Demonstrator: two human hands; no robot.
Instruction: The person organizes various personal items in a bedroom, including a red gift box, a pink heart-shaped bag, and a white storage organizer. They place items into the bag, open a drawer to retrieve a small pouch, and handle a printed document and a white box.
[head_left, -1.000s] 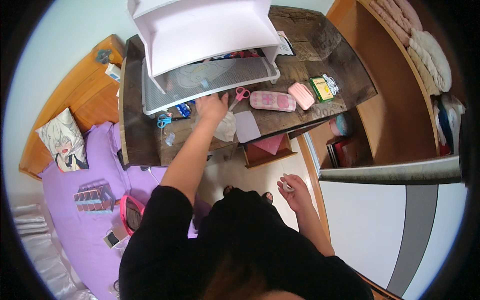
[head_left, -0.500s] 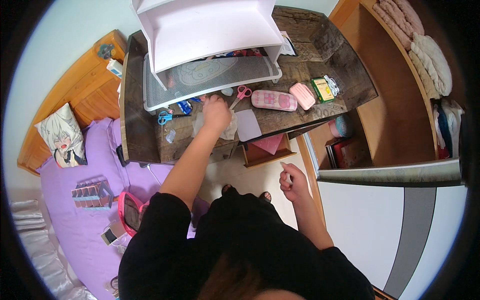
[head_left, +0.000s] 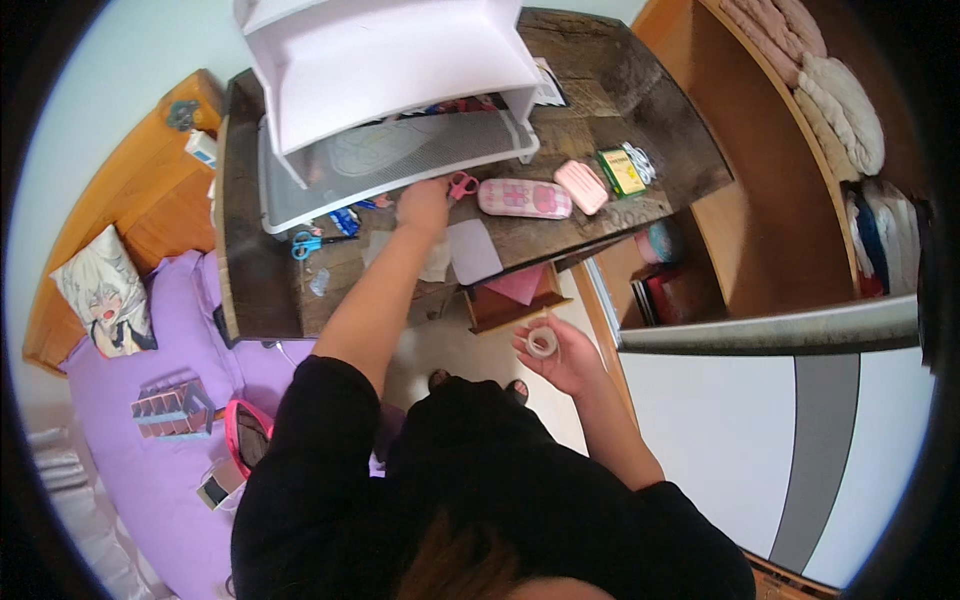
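My left hand (head_left: 423,207) reaches over the dark wooden desk to the front edge of the mesh rack, just left of the pink scissors (head_left: 462,186). Its fingertips are hidden behind the hand. Under that wrist lies a crumpled, pale tissue-like sheet (head_left: 436,262), with a pale lilac square sheet (head_left: 473,252) beside it. My right hand (head_left: 570,362) is held in front of the desk, palm up, fingers curled around a small roll of clear tape (head_left: 541,343). Blue scissors (head_left: 306,245) and a small blue packet (head_left: 345,221) lie left of my left hand.
A white shelf unit (head_left: 400,75) stands above the mesh rack (head_left: 400,158). Right on the desk are a pink pencil case (head_left: 524,198), a pink box (head_left: 581,187) and a green-yellow box (head_left: 622,172). An open drawer (head_left: 515,312) juts out below.
My right hand has turned palm up and moved slightly left, bringing the tape roll into plain view. My left hand has moved farther in toward the rack and pink scissors.
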